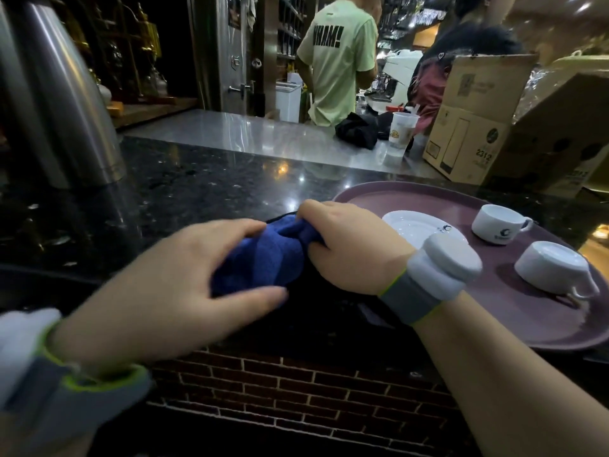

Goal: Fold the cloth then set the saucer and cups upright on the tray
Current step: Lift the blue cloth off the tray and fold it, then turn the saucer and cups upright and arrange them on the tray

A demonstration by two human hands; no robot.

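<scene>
A person's two bare hands work a blue cloth (263, 258) over a dark, speckled stone surface (197, 179), seen from above and behind the hands. The left hand (158, 291) spreads over the near left side of the cloth, its grip wide, with the fingers above the cloth and the thumb below its near edge. The right hand (346, 245) has its grip closed on the far right end of the cloth, bunching the fabric. The cloth is crumpled between the two hands and partly blurred. Each wrist wears a grey band with a white device.

Just to the right lies a round mauve tray (527, 328) on the same surface. On it a white saucer (412, 225) sits flat, partly hidden by the right wrist. Farther right a white cup (497, 225) lies on its side with its handle pointing right, and nearer the viewer a second white cup (550, 267) rests upside down.

A tall steel urn (59, 94) stands at the far left. Behind the surface are cardboard boxes (478, 117) and a person in a pale green shirt (339, 57), seen from the back.
</scene>
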